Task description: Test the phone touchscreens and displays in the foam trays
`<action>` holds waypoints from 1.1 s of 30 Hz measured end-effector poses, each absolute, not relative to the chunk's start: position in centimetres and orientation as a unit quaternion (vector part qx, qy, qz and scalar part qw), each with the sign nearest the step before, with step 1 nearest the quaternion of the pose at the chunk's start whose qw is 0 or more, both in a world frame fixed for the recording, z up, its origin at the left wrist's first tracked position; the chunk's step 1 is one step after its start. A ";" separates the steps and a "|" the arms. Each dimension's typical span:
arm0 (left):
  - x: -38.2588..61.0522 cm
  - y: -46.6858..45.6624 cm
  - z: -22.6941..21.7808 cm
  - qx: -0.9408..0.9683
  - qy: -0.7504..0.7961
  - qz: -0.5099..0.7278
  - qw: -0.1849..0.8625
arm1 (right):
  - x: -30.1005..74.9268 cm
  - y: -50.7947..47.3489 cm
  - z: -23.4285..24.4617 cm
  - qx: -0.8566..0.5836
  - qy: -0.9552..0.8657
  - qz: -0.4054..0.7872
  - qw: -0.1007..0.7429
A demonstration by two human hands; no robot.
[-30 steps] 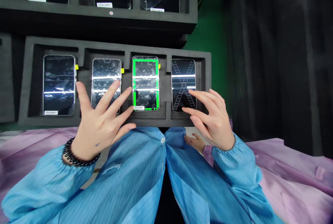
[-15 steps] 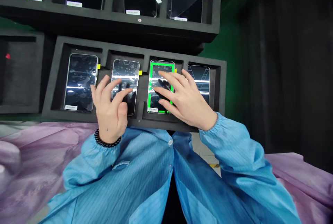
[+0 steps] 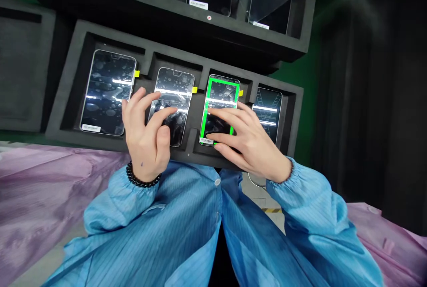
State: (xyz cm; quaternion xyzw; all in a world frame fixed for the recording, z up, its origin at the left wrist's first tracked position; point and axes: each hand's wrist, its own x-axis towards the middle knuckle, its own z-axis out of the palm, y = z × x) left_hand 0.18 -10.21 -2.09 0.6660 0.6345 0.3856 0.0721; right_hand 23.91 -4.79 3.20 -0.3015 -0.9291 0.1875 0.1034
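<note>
A black foam tray (image 3: 196, 157) lies before me with phones in its compartments. My right hand (image 3: 251, 140), fingers spread, is over the lower part of the phone with a green-bordered screen (image 3: 222, 89); I cannot tell which fingertips touch the glass. My left hand (image 3: 145, 133) is open over the dark-screened phone (image 3: 173, 85) beside it, its fingers apart and bent. At the far left is another dark phone (image 3: 107, 91) with a white label. The rightmost phone (image 3: 268, 105) shows a grid pattern and is partly hidden by my right hand.
Behind it stands a higher black tray (image 3: 233, 20) with several labelled dark panels. Another black tray (image 3: 23, 69) is at the left. Yellow tabs (image 3: 195, 90) stick out beside some phones. People in pink clothing (image 3: 60, 189) sit on both sides.
The view has shifted and tilted, so the trays appear turned. My right hand has slid down the green-bordered phone toward its lower edge. My left hand keeps nearly the same pose.
</note>
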 end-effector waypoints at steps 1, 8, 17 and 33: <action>0.2 -10.2 -2.1 0.665 0.635 0.388 0.070 | 24.1 -4.8 3.3 -0.308 -0.927 0.185 0.112; 0.4 -10.2 -2.2 0.650 0.640 0.402 0.082 | 23.5 -5.7 2.5 -0.260 -0.947 0.158 0.103; 0.4 -10.3 -1.7 0.654 0.650 0.379 0.078 | 24.3 -6.3 2.7 -0.261 -0.954 0.130 0.074; 0.4 -10.2 -1.6 0.644 0.668 0.364 0.085 | 24.4 -6.0 2.6 -0.258 -0.952 0.145 0.075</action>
